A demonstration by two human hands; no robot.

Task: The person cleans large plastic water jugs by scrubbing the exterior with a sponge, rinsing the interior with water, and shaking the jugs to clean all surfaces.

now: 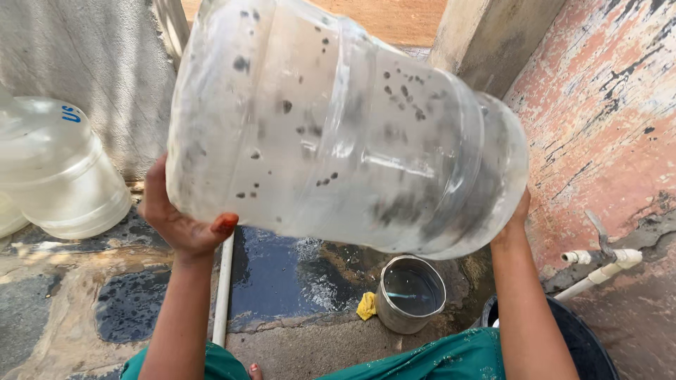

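I hold a large clear plastic water jug (338,119) up in front of me, tilted on its side, with dark spots and smears on its wall. My left hand (179,218) grips its left end from below, the thumb pressed against the wall. My right hand (517,218) supports the right end, mostly hidden behind the jug. Water splashes on the wet stone floor (282,274) beneath it.
A second clear jug (60,172) lies at the left by the grey wall. A small steel pot (410,292) with water and a yellow cloth (366,306) sit on the floor. A white pipe with a tap (598,264) runs along the peeling right wall. A dark tub rim (584,345) is at lower right.
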